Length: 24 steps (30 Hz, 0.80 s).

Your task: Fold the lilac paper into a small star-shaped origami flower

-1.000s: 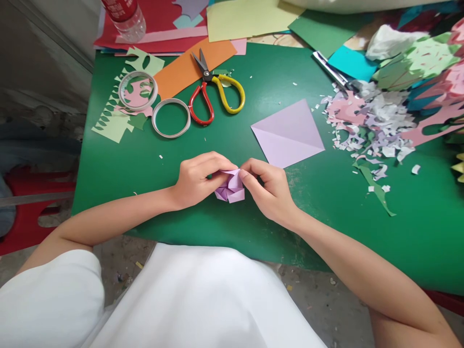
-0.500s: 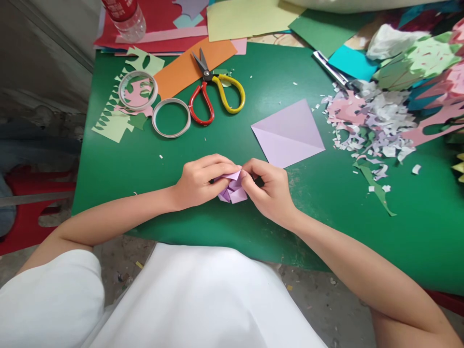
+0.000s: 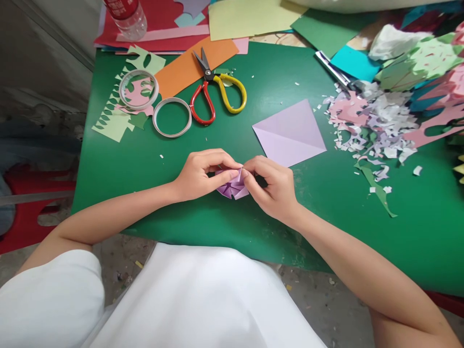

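Note:
A small folded purple paper piece [image 3: 232, 187] with several pointed flaps is held between my two hands near the table's front edge. My left hand [image 3: 203, 174] pinches its far edge between thumb and fingertips. My right hand [image 3: 272, 186] pinches the same paper from the other side, its fingertips touching those of the left. Parts of the piece are hidden behind the fingers. Just beyond my right hand, a creased purple paper square [image 3: 290, 133] lies flat. Farther back are scissors [image 3: 208, 75] with one red and one yellow handle, blades parted.
Two rolls of tape [image 3: 172, 117] lie left of the scissors, over cut green and pink scraps. An orange paper strip [image 3: 177, 75] is under the blades. White and purple clippings [image 3: 387, 121] heap at the right beside a knife [image 3: 335, 70]. A bottle [image 3: 126, 19] stands at the back left.
Both hands have risen slightly away from the body, and the left fingers have shifted on the purple piece. More of its pointed flaps now show.

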Each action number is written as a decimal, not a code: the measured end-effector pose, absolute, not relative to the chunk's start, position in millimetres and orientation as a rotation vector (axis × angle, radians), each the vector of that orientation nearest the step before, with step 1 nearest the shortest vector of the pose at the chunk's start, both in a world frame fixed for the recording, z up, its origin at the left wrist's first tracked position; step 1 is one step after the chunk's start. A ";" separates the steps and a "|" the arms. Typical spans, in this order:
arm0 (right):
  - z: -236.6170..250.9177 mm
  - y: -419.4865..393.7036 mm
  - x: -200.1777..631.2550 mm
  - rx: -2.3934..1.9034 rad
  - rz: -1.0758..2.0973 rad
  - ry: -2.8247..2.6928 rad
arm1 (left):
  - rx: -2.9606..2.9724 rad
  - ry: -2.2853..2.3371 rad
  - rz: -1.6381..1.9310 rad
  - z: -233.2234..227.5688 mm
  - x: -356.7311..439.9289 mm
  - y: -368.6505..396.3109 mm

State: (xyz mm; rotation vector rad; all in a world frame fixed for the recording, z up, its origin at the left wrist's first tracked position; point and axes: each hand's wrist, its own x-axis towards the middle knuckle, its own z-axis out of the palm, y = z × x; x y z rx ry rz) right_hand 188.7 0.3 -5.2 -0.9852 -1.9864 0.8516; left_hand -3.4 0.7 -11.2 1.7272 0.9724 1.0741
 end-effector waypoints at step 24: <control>-8.3 3.6 192.7 -0.833 0.608 -2.066 | 1.212 0.902 0.917 -4.4 -4.7 8.8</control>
